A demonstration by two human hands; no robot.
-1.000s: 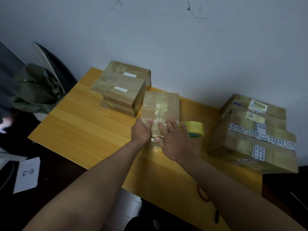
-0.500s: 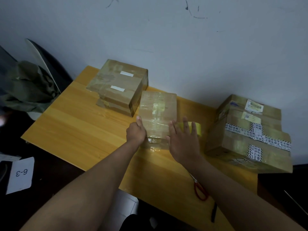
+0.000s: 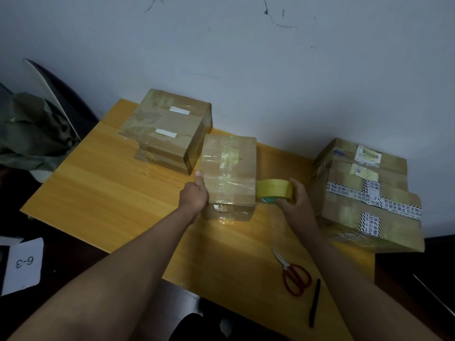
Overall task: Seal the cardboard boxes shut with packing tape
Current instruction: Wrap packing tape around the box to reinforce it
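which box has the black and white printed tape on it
The large box at the table's right end, beside the right hand. The middle box under the left hand and the far-left stack carry only clear or plain tape.

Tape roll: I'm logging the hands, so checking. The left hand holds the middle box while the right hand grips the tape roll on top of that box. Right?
Not quite. The head view shows the right hand gripping the tape roll on the table, beside the middle box, not on top of it. The left hand does hold that box.
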